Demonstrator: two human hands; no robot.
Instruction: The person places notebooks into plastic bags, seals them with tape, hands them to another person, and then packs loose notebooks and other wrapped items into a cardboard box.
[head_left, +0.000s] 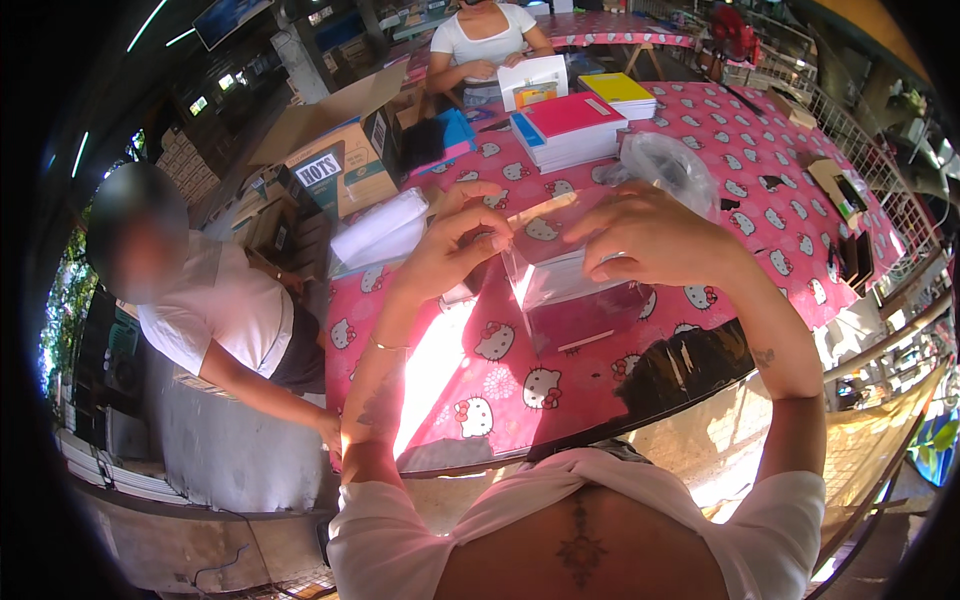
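Observation:
My left hand (pixel 455 248) is closed in a pinch at the left edge of a clear plastic sleeve (pixel 575 322). The sleeve lies over the pink patterned tablecloth, and a white stack of paper or a booklet (pixel 565 278) shows at its far part. My right hand (pixel 655 238) hovers over the sleeve's right side, fingers bent and apart, with nothing visible between them. A thin tan strip (pixel 543 210) extends between my hands; what it is made of I cannot tell. Just left of my left hand lies a white plastic-wrapped bundle (pixel 382 230).
Past my hands are a stack of red-covered books (pixel 570 130), yellow-covered books (pixel 618 95) and a crumpled clear plastic bag (pixel 672 172). An open cardboard box (pixel 345 165) stands far left. One person (pixel 235 310) is at the left; another (pixel 485 50) holds a booklet across the table.

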